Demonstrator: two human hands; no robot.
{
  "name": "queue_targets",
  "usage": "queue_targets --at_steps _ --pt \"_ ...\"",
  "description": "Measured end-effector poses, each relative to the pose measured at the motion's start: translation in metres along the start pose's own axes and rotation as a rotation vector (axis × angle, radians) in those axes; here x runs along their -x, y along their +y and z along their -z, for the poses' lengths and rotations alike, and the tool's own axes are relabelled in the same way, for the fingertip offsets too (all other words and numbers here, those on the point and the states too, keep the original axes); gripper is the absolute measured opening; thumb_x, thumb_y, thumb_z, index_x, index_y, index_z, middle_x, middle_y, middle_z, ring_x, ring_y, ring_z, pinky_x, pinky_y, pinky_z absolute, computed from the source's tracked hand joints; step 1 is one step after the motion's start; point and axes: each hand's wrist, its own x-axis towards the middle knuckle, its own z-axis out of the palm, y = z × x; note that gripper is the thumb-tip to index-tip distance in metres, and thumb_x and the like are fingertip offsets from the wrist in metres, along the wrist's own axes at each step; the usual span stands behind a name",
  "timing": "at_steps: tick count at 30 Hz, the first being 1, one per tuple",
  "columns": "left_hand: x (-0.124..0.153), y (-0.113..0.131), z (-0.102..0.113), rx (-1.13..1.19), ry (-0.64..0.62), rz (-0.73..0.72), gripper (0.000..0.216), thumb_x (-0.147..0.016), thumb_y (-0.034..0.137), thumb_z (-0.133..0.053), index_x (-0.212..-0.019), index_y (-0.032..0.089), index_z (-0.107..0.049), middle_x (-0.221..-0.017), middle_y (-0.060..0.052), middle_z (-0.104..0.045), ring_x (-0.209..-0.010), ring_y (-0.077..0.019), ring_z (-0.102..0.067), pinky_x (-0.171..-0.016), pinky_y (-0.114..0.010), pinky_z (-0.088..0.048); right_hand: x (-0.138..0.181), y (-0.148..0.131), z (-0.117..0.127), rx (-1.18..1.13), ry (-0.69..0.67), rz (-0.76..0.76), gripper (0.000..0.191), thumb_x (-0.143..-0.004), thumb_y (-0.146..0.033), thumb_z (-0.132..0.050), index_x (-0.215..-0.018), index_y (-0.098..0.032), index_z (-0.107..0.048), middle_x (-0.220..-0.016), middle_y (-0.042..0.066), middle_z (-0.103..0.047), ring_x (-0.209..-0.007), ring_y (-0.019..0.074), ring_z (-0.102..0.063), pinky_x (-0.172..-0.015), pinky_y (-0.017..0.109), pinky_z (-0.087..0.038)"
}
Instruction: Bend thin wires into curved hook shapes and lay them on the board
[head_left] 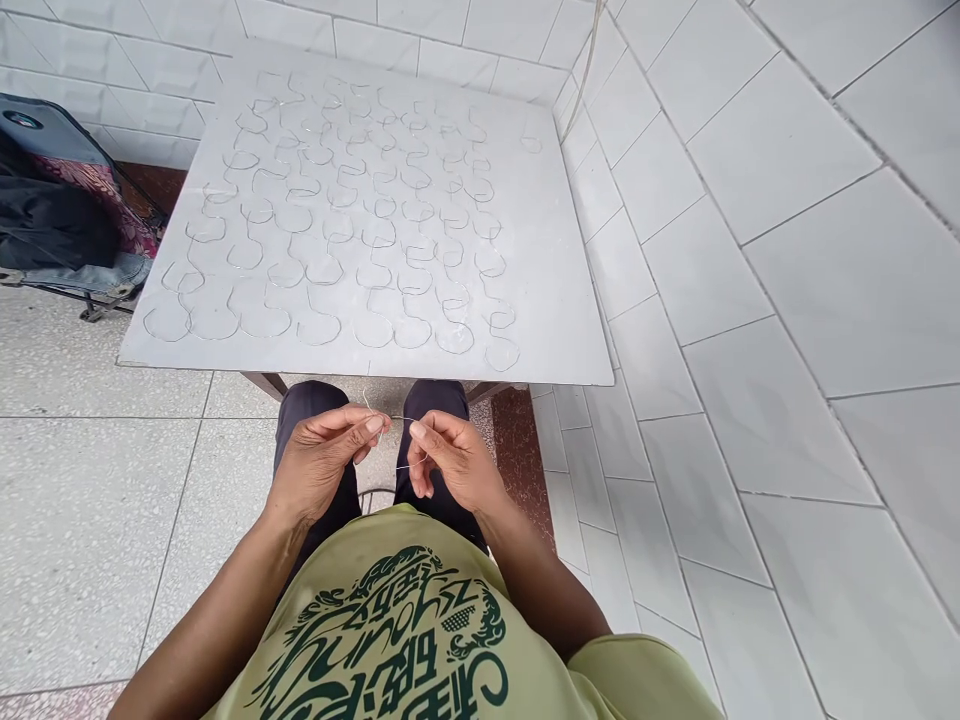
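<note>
Between my two hands, over my lap, runs a thin pale wire [399, 418]. My left hand [330, 450] pinches it between thumb and fingertips, and a short end sticks up past them. The thumb and forefinger of my right hand [454, 455] are closed on the wire's other side, where it curves down below the fingers. Just beyond my hands stands a white table [555, 270]. Spread over it in rough rows lie several thin bent wires [375, 325], shaped in S-like curves and loops. Exact ends of the held wire are hard to make out.
At the left, a folding chair [82, 165] holds a dark cloth or bag [52, 220]. White tiled walls [750, 300] close in at the right and back. A cable [583, 75] hangs in the corner. My knees [315, 400] are at the table's near edge.
</note>
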Motion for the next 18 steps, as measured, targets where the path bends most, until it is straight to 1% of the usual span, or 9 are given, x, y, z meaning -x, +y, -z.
queue_targets --at_steps 3,5,8,11,13,16,18 --pt "-0.001 0.001 0.000 0.003 0.010 -0.009 0.017 -0.082 0.035 -0.086 -0.085 0.019 -0.083 -0.088 -0.006 -0.071 -0.071 -0.0125 -0.053 -0.058 -0.025 -0.037 0.002 0.003 -0.001 -0.139 -0.017 -0.033 0.037 -0.093 -0.053 -0.074 -0.089 -0.019 -0.063 -0.075 -0.001 -0.067 -0.049 0.0125 -0.066 -0.037 0.020 -0.043" --pt "-0.001 0.001 0.002 -0.004 -0.027 -0.006 0.018 -0.085 0.035 -0.084 -0.084 0.018 -0.083 -0.088 -0.006 -0.070 -0.071 -0.0119 -0.053 -0.058 -0.024 -0.038 0.003 0.005 -0.002 -0.141 0.034 -0.012 0.034 -0.095 -0.051 -0.073 -0.094 -0.018 -0.068 -0.075 -0.001 -0.066 -0.048 0.0117 -0.064 -0.037 0.021 -0.044" --pt "-0.001 0.001 0.005 0.014 -0.107 0.030 0.019 -0.086 0.034 -0.083 -0.082 0.016 -0.081 -0.085 -0.006 -0.068 -0.070 -0.0103 -0.053 -0.058 -0.023 -0.038 0.005 0.005 -0.004 -0.047 0.130 0.046 0.033 -0.099 -0.049 -0.068 -0.101 -0.017 -0.075 -0.071 -0.002 -0.062 -0.043 0.0095 -0.059 -0.036 0.021 -0.043" --pt "0.000 0.002 0.009 0.102 -0.210 0.135 0.020 -0.085 0.034 -0.083 -0.081 0.015 -0.081 -0.079 -0.005 -0.064 -0.064 -0.0085 -0.050 -0.055 -0.022 -0.036 0.005 0.000 -0.005 0.062 0.140 0.081 0.032 -0.101 -0.047 -0.066 -0.108 -0.017 -0.078 -0.067 -0.003 -0.059 -0.039 0.0073 -0.053 -0.036 0.021 -0.038" --pt "0.001 0.003 0.011 0.151 -0.277 0.170 0.022 -0.086 0.034 -0.083 -0.079 0.013 -0.080 -0.077 -0.004 -0.062 -0.060 -0.0071 -0.048 -0.053 -0.022 -0.034 0.006 -0.005 -0.006 0.124 0.134 0.092 0.033 -0.101 -0.045 -0.065 -0.111 -0.017 -0.079 -0.063 -0.004 -0.057 -0.038 0.0064 -0.049 -0.036 0.021 -0.036" --pt "0.002 0.000 0.014 0.160 -0.346 0.147 0.024 -0.088 0.033 -0.081 -0.077 0.013 -0.078 -0.079 -0.003 -0.059 -0.060 -0.0061 -0.046 -0.054 -0.021 -0.035 0.007 -0.011 -0.007 0.209 0.127 0.105 0.032 -0.101 -0.044 -0.064 -0.113 -0.018 -0.079 -0.062 -0.004 -0.057 -0.037 0.0055 -0.045 -0.036 0.021 -0.033" --pt "0.001 -0.004 0.016 0.124 -0.350 0.101 0.023 -0.090 0.033 -0.079 -0.078 0.014 -0.077 -0.081 -0.004 -0.061 -0.063 -0.0075 -0.049 -0.055 -0.022 -0.038 0.007 -0.013 -0.006 0.287 0.123 0.137 0.030 -0.102 -0.041 -0.064 -0.114 -0.019 -0.080 -0.064 -0.003 -0.059 -0.038 0.0053 -0.044 -0.038 0.022 -0.033"
